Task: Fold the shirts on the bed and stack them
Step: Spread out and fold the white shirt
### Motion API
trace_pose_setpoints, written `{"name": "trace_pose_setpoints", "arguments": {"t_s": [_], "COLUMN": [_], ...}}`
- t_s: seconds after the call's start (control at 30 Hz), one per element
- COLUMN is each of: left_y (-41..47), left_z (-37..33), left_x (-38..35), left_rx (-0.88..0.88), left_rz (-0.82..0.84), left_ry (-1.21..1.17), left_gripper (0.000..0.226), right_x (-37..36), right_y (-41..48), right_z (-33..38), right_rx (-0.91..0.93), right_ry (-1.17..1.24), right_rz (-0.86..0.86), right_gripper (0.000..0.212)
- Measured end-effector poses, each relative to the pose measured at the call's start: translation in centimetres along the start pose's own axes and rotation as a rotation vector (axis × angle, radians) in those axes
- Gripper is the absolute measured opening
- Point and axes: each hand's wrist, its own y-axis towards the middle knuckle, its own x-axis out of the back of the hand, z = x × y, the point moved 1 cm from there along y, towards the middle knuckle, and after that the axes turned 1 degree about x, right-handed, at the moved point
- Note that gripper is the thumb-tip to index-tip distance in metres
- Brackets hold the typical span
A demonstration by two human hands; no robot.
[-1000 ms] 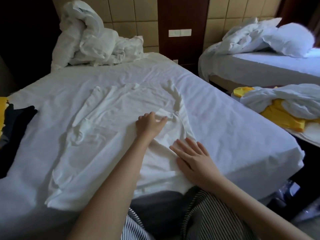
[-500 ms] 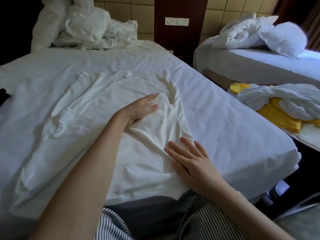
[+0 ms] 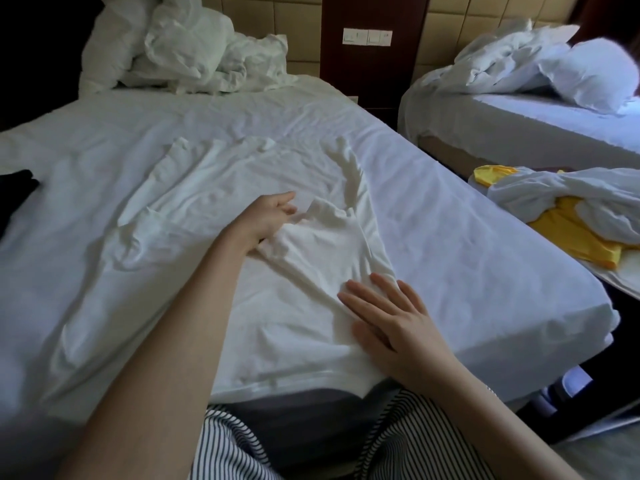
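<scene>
A white shirt (image 3: 214, 209) lies spread on the white bed (image 3: 467, 244), its hem at the near edge. Its right sleeve (image 3: 325, 237) is folded inward over the body. My left hand (image 3: 272, 216) rests at the folded sleeve's far edge, fingers loosely extended and touching the cloth. Lower down, my right hand (image 3: 391, 320) lies flat with fingers spread, pressing the shirt's right side near the hem.
A crumpled white duvet (image 3: 180, 46) sits at the head of the bed. A dark garment (image 3: 17, 183) lies at the left edge. To the right stand a second bed (image 3: 519, 123) with a pillow (image 3: 588, 74), and a pile of yellow and white clothes (image 3: 575, 220).
My left hand let go of the sleeve it had gripped and now lies loosely at its edge, with the sleeve folded over the shirt. My right hand stayed flat in place.
</scene>
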Motion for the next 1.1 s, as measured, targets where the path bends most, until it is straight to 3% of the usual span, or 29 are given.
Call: {"name": "trace_pose_setpoints", "arguments": {"t_s": [0.13,0.23,0.3,0.33,0.47,0.57,0.6,0.63,0.7,0.8,0.97,1.03,1.1], "left_y": [-1.2,-2.9,-3.7,-4.0,-4.2,-5.7,-6.4,-7.1,-7.8,-9.2,-14.2,-16.0,-17.9], "left_z": [-0.2,-0.2,0.5,1.0,2.5,3.3,3.7,4.1,4.6,4.2,5.8,5.9,5.3], "left_x": [0.2,0.0,0.0,0.1,2.0,1.4,0.9,0.6,0.2,0.0,-0.9,-0.2,1.4], "left_rx": [0.013,0.003,-0.049,-0.074,-0.075,-0.117,-0.158,-0.207,-0.255,-0.237,-0.355,-0.316,-0.297], "left_rz": [-0.139,-0.05,0.003,-0.032,-0.445,-0.279,-0.222,-0.212,-0.348,-0.457,-0.233,-0.158,-0.047], "left_ry": [0.163,0.414,0.459,0.445,0.361,0.105,0.121,0.204,0.358,0.373,0.497,0.706,0.903], "left_gripper": [0.058,0.065,0.06,0.056,0.042,0.043,0.048,0.051,0.048,0.04,0.045,0.049,0.07], "right_x": [0.1,0.4,0.6,0.7,0.9,1.1,1.2,1.2,1.1,1.2,1.7,1.9,2.5], "right_y": [-0.2,-0.3,-0.3,-0.3,-0.4,-0.5,-0.4,-0.4,-0.5,-0.5,-0.5,-0.8,-1.2], "right_z": [-0.1,-0.1,-0.1,-0.1,-0.1,-0.1,-0.1,-0.1,0.1,0.1,0.4,0.4,0.1], "right_rx": [-0.003,0.015,0.022,0.025,0.03,0.032,0.038,0.049,0.079,0.083,0.054,0.084,0.11], "right_ry": [0.059,0.078,0.076,0.07,0.069,0.078,0.069,0.055,0.031,0.065,0.085,0.029,-0.013], "right_rz": [0.086,0.127,0.158,0.175,0.212,0.221,0.227,0.233,0.231,0.217,0.28,0.345,0.423], "right_gripper": [0.06,0.072,0.077,0.079,0.084,0.084,0.083,0.083,0.087,0.094,0.11,0.115,0.104]}}
